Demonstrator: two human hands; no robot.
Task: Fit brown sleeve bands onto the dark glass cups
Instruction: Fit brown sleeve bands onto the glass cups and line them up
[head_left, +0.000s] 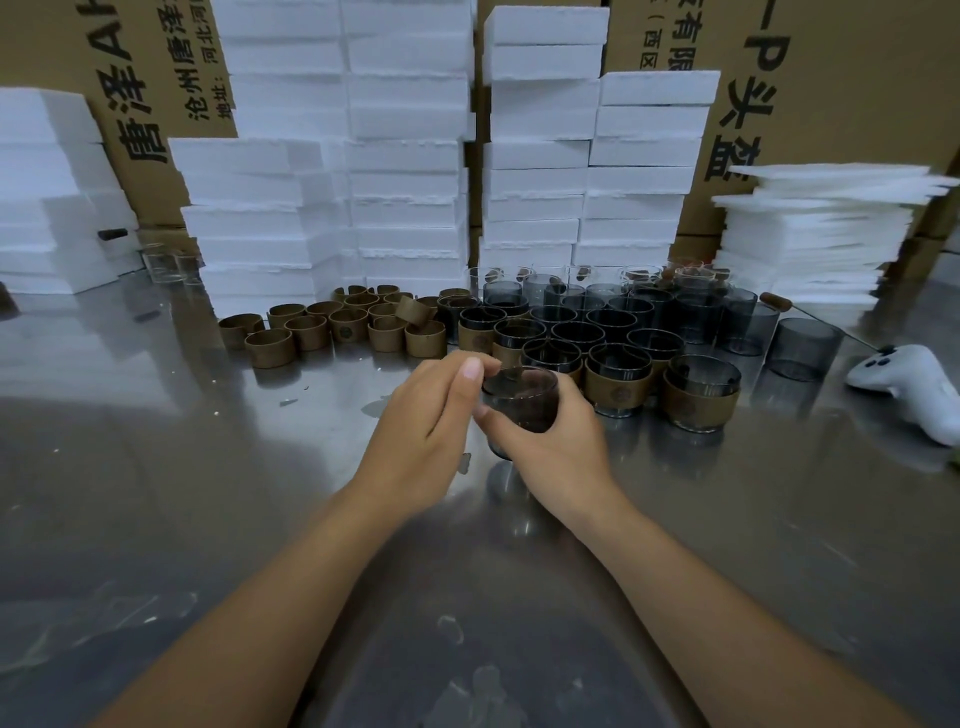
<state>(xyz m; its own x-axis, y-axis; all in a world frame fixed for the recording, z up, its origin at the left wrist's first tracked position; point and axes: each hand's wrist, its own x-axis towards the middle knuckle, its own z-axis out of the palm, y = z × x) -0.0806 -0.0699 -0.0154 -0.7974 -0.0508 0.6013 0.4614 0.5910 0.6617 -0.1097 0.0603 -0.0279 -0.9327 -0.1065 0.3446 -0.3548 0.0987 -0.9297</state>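
- Steel table (156, 467): all stock sits along its far half, in front of the foam stacks (405, 156).
- Bare cups (675, 312): dark cluster at far right, mouths up.
- Banded cups (618, 387): nearer rows just right of the hands. The band wraps the lower wall and the glass base shows below it.
- Bands (332, 327): loose pile far left of the hands, well apart from them. Most stand on edge with the axis vertical; one lies tilted on top.
- Right hand (561, 447): wrapped round the cup from the right and below, holding it just off the table.
- Left hand (421, 421): fingers curled, thumb up, tips at the cup's left rim. No band is visible in it. Can't tell if it pinches the rim or only sits beside it.
- Cup (522, 397): between the two hands, near centre, mouth up and roughly upright. No band shows on it.
- Key relation: the bands are on the left hand's side, up and left of it, so I'd say that hand fetches while the right keeps the cup.
- Fit needs the band's axis in line with the cup's. A tilted band would likely jam on the wall.
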